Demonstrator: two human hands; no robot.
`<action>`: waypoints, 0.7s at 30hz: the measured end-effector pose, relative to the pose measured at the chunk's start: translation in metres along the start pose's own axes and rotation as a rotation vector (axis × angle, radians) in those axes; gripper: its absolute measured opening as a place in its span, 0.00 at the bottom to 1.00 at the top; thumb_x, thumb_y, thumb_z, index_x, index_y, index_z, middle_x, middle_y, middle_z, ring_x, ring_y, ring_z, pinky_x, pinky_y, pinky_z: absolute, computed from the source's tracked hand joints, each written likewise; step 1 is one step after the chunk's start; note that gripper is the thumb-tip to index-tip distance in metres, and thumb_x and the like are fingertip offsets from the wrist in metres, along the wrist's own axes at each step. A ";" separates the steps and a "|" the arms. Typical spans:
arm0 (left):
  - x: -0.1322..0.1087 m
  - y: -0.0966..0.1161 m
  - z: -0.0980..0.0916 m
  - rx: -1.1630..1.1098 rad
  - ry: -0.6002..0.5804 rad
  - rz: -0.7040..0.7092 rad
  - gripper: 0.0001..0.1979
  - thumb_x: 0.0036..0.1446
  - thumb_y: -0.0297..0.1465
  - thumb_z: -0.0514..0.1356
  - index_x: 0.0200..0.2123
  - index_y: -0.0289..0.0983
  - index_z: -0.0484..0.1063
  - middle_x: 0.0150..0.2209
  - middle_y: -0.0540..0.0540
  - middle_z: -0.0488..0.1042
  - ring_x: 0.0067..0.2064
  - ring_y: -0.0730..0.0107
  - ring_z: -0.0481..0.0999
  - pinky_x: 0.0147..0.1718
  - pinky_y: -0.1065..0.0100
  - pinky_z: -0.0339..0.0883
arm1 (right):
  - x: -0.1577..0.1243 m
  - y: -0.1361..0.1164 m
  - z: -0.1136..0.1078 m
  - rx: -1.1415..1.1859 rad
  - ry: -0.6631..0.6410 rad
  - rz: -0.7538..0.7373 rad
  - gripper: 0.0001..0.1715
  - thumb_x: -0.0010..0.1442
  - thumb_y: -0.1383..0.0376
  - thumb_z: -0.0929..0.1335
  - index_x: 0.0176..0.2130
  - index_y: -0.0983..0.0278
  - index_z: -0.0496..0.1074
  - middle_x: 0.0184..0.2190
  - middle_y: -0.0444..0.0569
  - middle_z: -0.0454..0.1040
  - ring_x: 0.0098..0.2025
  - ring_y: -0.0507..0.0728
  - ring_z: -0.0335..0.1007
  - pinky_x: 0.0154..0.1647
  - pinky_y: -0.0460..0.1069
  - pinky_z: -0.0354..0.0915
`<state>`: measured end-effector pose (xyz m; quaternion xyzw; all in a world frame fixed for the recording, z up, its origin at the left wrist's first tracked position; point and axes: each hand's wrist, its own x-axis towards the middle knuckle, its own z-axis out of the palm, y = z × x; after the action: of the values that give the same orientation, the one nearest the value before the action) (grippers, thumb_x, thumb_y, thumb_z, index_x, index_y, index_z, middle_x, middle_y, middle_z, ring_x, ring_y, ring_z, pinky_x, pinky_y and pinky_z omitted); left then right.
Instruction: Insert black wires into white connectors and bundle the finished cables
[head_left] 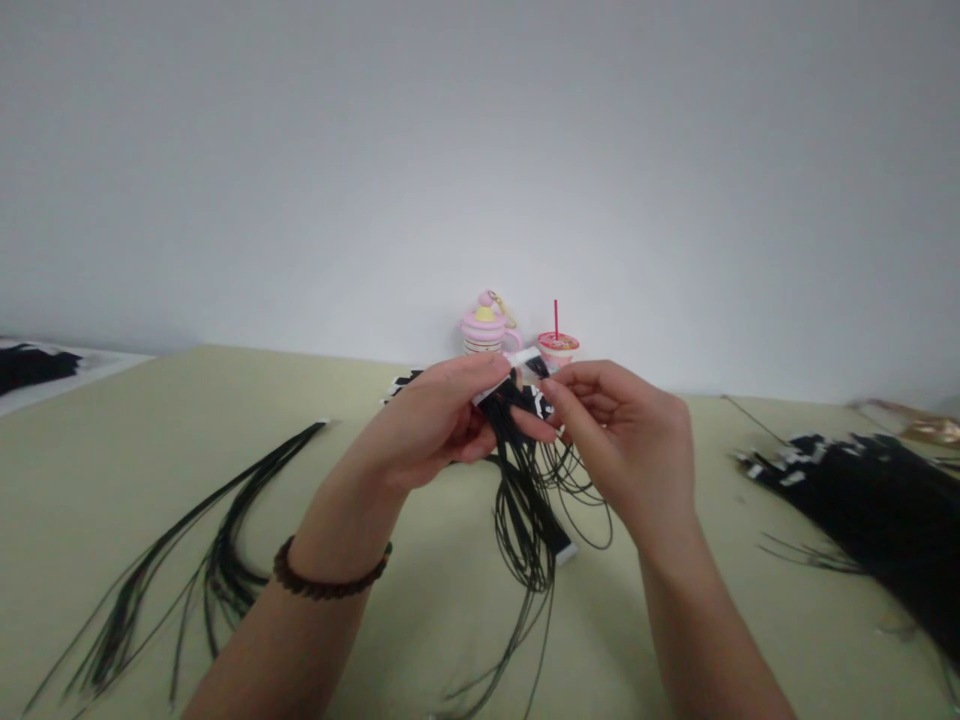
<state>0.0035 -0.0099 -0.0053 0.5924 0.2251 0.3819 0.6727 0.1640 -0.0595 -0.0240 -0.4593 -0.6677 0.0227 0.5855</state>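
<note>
Left hand (427, 425): fingers closed, pinching white connector strip (517, 358) of black wire bundle (523, 510)
Right hand (622, 440): fingertips pressed together on bundle top, just beside left hand
Bundle axis: hanging down below both hands, onto counter (420, 620)

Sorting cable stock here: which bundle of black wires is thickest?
The heap at the right, with white-tipped ends fanned out; the loose bundle at the left and the looped bundle held in the left hand are far slimmer.
</note>
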 end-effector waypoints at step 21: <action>-0.004 -0.003 0.008 0.129 0.077 0.042 0.10 0.59 0.36 0.59 0.30 0.36 0.64 0.22 0.51 0.71 0.14 0.81 0.63 0.12 0.77 0.48 | 0.002 -0.004 0.003 -0.347 -0.008 -0.103 0.09 0.64 0.66 0.63 0.35 0.64 0.72 0.30 0.49 0.78 0.32 0.54 0.75 0.29 0.46 0.63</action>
<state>0.0083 -0.0180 -0.0068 0.6242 0.2625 0.4029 0.6158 0.1590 -0.0594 -0.0212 -0.5184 -0.6865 -0.1211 0.4953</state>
